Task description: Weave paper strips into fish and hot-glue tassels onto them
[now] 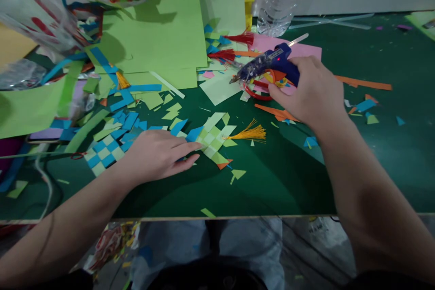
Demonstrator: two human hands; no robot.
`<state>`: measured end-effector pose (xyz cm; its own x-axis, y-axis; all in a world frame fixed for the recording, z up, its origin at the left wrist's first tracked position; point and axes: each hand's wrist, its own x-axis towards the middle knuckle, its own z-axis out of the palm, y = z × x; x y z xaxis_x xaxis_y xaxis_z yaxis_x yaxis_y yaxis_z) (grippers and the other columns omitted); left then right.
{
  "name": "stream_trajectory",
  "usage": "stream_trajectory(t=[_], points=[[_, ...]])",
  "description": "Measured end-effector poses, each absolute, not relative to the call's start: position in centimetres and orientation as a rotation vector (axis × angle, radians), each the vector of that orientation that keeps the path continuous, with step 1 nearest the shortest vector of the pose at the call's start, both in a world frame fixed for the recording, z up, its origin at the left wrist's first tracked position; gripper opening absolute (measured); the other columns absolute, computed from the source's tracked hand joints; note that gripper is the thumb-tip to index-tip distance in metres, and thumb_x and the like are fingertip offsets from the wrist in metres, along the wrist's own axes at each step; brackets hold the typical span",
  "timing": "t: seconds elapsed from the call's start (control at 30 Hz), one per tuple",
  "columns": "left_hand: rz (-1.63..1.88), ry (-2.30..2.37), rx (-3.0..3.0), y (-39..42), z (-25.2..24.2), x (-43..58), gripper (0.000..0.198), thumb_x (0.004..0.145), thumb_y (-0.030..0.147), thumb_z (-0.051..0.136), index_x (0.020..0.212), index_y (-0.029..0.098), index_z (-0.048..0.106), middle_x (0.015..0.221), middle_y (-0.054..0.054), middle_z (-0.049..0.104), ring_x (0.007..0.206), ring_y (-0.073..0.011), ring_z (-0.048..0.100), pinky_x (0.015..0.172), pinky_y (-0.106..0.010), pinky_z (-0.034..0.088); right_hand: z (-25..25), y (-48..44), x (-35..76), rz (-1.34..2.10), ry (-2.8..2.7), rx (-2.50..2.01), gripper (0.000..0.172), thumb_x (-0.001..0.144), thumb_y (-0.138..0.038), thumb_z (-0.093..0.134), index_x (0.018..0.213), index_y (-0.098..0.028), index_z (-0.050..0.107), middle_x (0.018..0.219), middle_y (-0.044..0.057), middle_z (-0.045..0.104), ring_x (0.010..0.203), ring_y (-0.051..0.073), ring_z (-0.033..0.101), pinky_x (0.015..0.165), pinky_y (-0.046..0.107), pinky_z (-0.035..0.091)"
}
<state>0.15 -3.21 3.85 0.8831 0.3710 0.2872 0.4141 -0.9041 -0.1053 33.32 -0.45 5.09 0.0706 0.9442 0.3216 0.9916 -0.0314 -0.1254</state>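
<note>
My right hand [317,90] is wrapped round the handle of a dark blue hot glue gun [267,62], whose nozzle points left. A clear glue stick [299,39] juts from the back of the gun. My left hand [159,152] lies low over the table with index finger and thumb apart. Its index fingertip touches the left edge of a woven green paper ornament [210,138]. An orange-yellow tassel [249,132] spreads from the ornament's right side. Red-handled scissors [258,93] lie under the glue gun, partly hidden.
Green paper sheets [159,31] cover the back left. A plastic bottle [280,2] stands by the wall. A blue-and-white woven piece [104,154] lies beside my left forearm. Red tassels [222,54], orange strips [365,83] and blue scraps [129,120] are scattered on the green table [278,186].
</note>
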Motion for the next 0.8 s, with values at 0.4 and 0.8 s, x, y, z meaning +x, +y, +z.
stream_trajectory(t=[0.4, 0.8], points=[[-0.383, -0.578, -2.872, -3.1, 4.0, 0.3, 0.020, 0.096, 0.034, 0.052, 0.100, 0.024, 0.070, 0.072, 0.001, 0.074, 0.054, -0.0140, 0.064, 0.048, -0.028, 0.042, 5.7, -0.9, 33.1, -0.320, -2.140, -1.836, 0.053, 0.089, -0.051, 0.055, 0.131, -0.020, 0.047, 0.128, 0.016, 0.061, 0.105, 0.030, 0.064, 0.075, 0.039, 0.055], [-0.390, -0.560, -2.877, -3.2, 4.1, 0.3, 0.019, 0.096, 0.033, 0.053, 0.102, 0.024, 0.069, 0.074, 0.002, 0.074, 0.053, -0.0146, 0.064, 0.048, -0.030, 0.042, 5.7, -1.1, 33.8, -0.351, -2.478, -1.314, 0.048, 0.095, -0.034, 0.047, 0.142, -0.028, 0.039, 0.132, 0.010, 0.060, 0.124, 0.026, 0.055, 0.097, 0.046, 0.052]])
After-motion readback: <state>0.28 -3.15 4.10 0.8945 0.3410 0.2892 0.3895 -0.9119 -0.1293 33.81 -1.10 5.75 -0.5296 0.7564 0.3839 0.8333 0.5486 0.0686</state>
